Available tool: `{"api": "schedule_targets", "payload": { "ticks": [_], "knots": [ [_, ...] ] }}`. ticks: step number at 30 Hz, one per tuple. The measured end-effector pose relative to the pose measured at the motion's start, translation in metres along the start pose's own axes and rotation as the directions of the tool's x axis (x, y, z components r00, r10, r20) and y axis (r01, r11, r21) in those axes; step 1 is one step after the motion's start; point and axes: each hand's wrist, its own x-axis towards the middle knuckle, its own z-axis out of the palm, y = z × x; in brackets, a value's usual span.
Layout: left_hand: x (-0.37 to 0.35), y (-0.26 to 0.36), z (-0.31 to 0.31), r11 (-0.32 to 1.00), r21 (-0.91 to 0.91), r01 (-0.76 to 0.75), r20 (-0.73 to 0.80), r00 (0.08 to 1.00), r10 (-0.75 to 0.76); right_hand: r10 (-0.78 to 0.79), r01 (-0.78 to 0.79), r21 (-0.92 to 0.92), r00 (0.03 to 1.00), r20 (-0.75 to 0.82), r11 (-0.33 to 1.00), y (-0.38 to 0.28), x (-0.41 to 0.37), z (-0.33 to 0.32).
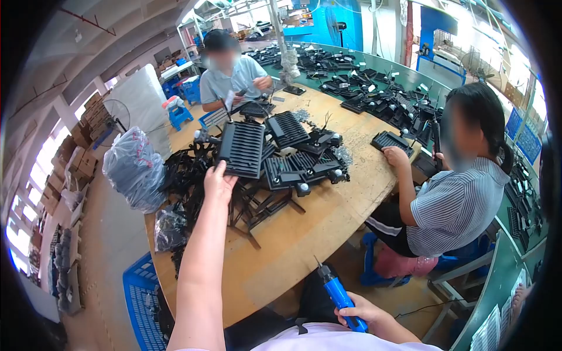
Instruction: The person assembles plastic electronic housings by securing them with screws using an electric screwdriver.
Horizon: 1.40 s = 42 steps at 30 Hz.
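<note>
My left hand [219,183] reaches far across the table and grips the lower edge of a black finned housing [242,149], thumb on top. This housing is tilted up over the pile, with a round white-tipped part [202,134] by its left side. In my right hand [366,313], close to my body, is a blue electric screwdriver [338,294]; its thin bit points up and away, beyond the table's near edge. More finned housings [287,129] lie just right of the held one. Black brackets [252,213] are heaped below and left of it.
A wooden table [304,234] stands before me. Small screws [342,155] lie beside the pile. One person [234,82] sits opposite; another [462,193] sits right, holding a housing [391,140] and a dark tool. Plastic bags [134,169] and a blue crate [140,298] are left.
</note>
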Motion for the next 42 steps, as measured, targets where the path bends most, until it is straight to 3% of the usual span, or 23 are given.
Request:
{"api": "schedule_targets", "payload": {
  "ticks": [3,10,13,15,17,20,22,24,27,30,33,34,35,36,38,41,42],
  "knots": [
    [-0.048,0.050,-0.023,0.995,-0.041,-0.093,0.085,0.992,0.097,-0.022,0.023,0.040,1.000,-0.019,0.999,-0.005,-0.002,0.008],
    [-0.182,0.108,-0.112,0.980,-0.022,-0.196,-0.072,0.978,0.194,-0.045,0.044,-0.014,0.997,-0.065,0.999,-0.010,-0.002,0.006],
    [-0.215,0.093,-0.166,0.968,0.248,-0.029,-0.155,0.985,0.069,-0.058,0.056,-0.035,0.997,-0.052,0.998,-0.019,0.005,0.010],
    [-0.235,0.074,-0.170,0.866,0.500,0.018,-0.148,0.987,0.065,-0.050,0.048,-0.048,0.998,-0.041,0.998,-0.021,0.011,0.012],
    [-0.240,0.058,-0.168,0.824,0.537,0.181,-0.085,0.983,-0.161,-0.040,0.038,-0.063,0.998,-0.040,0.997,-0.024,0.017,0.016],
    [-0.227,0.022,-0.162,0.673,0.682,0.284,-0.070,0.942,-0.327,-0.033,0.030,-0.078,0.999,-0.029,0.997,-0.026,0.024,0.024],
    [-0.218,0.006,-0.148,0.513,0.826,0.232,-0.043,0.934,-0.353,-0.033,0.030,-0.087,0.999,-0.035,0.996,-0.025,0.025,0.029],
    [-0.202,-0.012,-0.143,0.467,0.848,0.251,-0.028,0.901,-0.433,-0.034,0.030,-0.092,0.999,-0.041,0.995,-0.025,0.025,0.030],
    [-0.186,-0.028,-0.124,0.258,0.966,0.033,0.053,0.946,-0.320,-0.033,0.028,-0.087,0.998,-0.059,0.996,-0.020,0.022,0.026],
    [-0.188,-0.025,-0.095,-0.342,0.884,-0.319,0.328,0.944,-0.033,-0.033,0.026,-0.072,0.995,-0.096,0.997,-0.018,0.018,0.021],
    [-0.160,-0.034,-0.092,-0.114,0.925,-0.364,0.381,0.894,0.238,-0.027,0.022,-0.039,0.990,-0.139,0.999,-0.014,0.013,0.013],
    [-0.150,-0.039,-0.092,-0.062,0.946,-0.318,0.323,0.914,0.245,-0.025,0.022,-0.026,0.989,-0.145,0.999,-0.012,0.013,0.007],
    [-0.138,-0.046,-0.095,-0.065,0.940,-0.335,0.340,0.902,0.267,-0.033,0.031,-0.017,0.990,-0.137,0.999,-0.011,0.017,0.003],
    [-0.128,-0.042,-0.087,-0.074,0.955,-0.287,0.296,0.941,0.164,-0.045,0.042,-0.020,0.990,-0.134,0.999,-0.016,0.016,0.007],
    [-0.110,-0.050,-0.082,-0.089,0.977,-0.196,0.208,0.964,0.165,-0.041,0.043,0.011,0.988,-0.146,0.999,-0.016,0.018,0.005],
    [-0.088,-0.057,-0.073,-0.299,0.948,-0.110,0.118,0.993,0.009,-0.096,0.090,-0.038,0.977,-0.189,0.995,-0.035,0.001,0.043],
    [-0.083,-0.063,-0.074,-0.364,0.924,-0.120,0.138,0.990,0.023,-0.088,0.084,-0.033,0.980,-0.177,0.996,-0.036,0.005,0.043]
  ]
}}
